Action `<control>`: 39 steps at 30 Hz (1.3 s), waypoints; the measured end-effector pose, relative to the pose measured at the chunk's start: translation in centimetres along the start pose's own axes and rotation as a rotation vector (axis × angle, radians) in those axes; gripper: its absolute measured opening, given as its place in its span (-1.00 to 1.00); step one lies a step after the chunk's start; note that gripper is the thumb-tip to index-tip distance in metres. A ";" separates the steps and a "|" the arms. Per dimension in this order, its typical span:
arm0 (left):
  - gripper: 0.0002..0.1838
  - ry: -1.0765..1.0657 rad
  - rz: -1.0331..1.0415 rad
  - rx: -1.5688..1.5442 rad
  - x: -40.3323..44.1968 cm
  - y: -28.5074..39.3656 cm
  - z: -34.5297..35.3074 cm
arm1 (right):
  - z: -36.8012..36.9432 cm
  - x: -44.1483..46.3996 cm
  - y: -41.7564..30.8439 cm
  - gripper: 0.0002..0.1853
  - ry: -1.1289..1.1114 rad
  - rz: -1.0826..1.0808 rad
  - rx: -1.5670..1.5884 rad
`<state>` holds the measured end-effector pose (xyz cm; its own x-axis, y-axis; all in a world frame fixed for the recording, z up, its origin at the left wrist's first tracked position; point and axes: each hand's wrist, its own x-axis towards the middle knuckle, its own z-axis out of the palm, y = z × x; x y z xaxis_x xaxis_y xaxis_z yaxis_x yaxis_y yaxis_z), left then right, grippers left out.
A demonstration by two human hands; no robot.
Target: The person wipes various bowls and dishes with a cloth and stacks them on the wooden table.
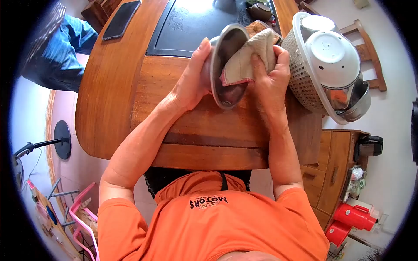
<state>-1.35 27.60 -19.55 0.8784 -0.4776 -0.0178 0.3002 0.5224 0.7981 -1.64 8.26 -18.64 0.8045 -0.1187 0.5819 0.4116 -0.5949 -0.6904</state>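
Note:
A metal bowl (215,74) is held up on its side above the wooden table (183,130), its opening turned to the right. My left hand (193,80) grips it from the left, thumb up along the outside near the rim. In my right hand (272,80) is a beige cloth (246,61) with a pink edge, pinched under the thumb. Part of the cloth lies inside the bowl's opening, over the inner wall. The fingers behind the bowl and behind the cloth are hidden.
To the right, a white plastic basket (300,74) holds upturned white bowls (333,56) and metal ware. A black tray (183,26) is set into the table, with a small teapot (260,11) at its far right. A phone (122,19) lies at left; a person's jeans (65,52) show beyond.

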 end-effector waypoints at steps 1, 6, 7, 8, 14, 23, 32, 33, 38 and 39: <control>-0.17 -0.035 -0.023 0.002 0.0 -0.1 0.1 | 0.0 0.0 0.1 -0.62 -0.031 0.002 -0.024; -0.20 -0.106 -0.096 -0.003 -0.3 -0.7 0.5 | 0.7 -0.7 -1.2 -0.59 -0.072 -0.175 -0.183; -0.20 -0.103 -0.097 -0.004 -0.4 -0.7 0.5 | 0.9 -1.0 -1.5 -0.57 -0.106 -0.180 -0.132; -0.21 -0.109 -0.097 -0.040 -0.4 -0.8 0.7 | 1.2 -1.2 -1.5 -0.53 -0.139 -0.237 -0.115; -0.16 -0.088 -0.097 -0.009 0.1 -0.5 0.2 | 0.8 -1.2 -3.1 -0.51 -0.331 -0.215 0.183; -0.61 -0.062 0.010 -0.324 0.3 0.3 -1.1 | -1.2 -0.5 -4.7 -0.60 -0.817 0.116 0.635; -0.47 0.050 0.090 -0.234 0.9 0.5 -1.8 | -1.6 0.0 -3.0 -0.52 -0.219 0.276 0.811; -0.45 0.062 0.101 -0.194 0.9 0.5 -1.7 | -1.4 0.0 -3.0 -0.52 -0.221 0.276 0.810; -0.38 0.012 0.090 -0.092 1.1 0.1 -1.6 | 0.0 -0.1 -1.4 -0.56 -0.051 0.075 0.388; -0.42 -0.019 0.079 -0.143 1.2 -0.2 -2.1 | 0.3 -0.2 -1.1 -0.53 -0.057 0.000 0.279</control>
<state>0.42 28.44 -21.01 0.8947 -0.4433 0.0544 0.2812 0.6537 0.7025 -2.13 9.19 -18.19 0.8241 -0.0686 0.5622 0.5072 -0.3524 -0.7865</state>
